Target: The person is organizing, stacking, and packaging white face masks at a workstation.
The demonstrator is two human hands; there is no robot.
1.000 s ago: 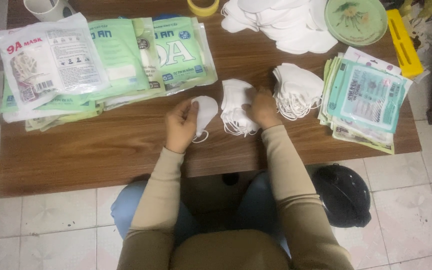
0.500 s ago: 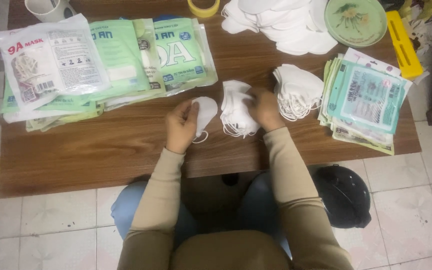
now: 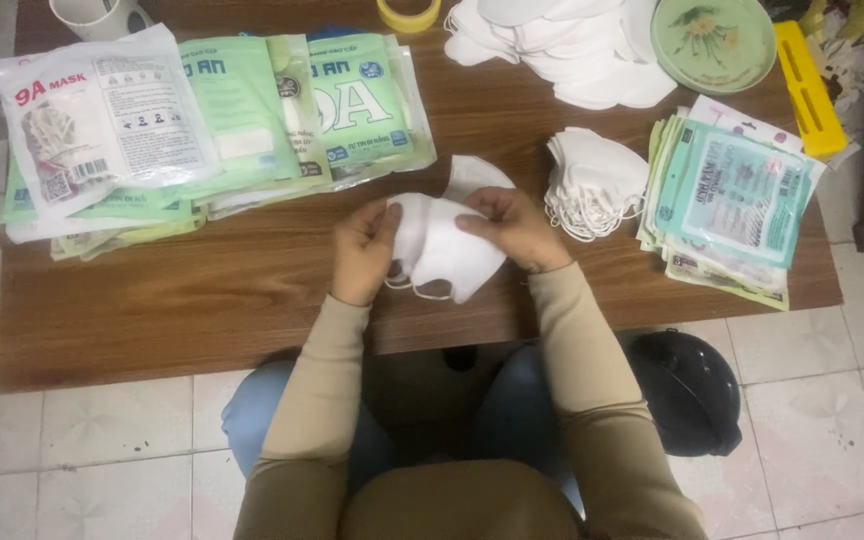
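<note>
My left hand (image 3: 364,250) and my right hand (image 3: 514,228) both hold a small stack of white folded face masks (image 3: 442,250) just above the front part of the wooden table (image 3: 202,290). The left fingers pinch the stack's left edge. On top of it lie the right thumb and fingers. Elastic loops hang under the stack. Another white mask (image 3: 474,175) pokes up behind it.
A pile of white masks (image 3: 594,180) lies right of my hands, next to a stack of teal printed packets (image 3: 737,200). Green and white mask bags (image 3: 202,120) cover the left. Loose masks (image 3: 562,45), a green plate (image 3: 714,42), a tape roll (image 3: 409,14) and a yellow box (image 3: 808,88) sit at the back.
My left hand has brought its single mask onto the stack under my right hand. Both hands now grip the gathered masks together, nearer the table's front.
</note>
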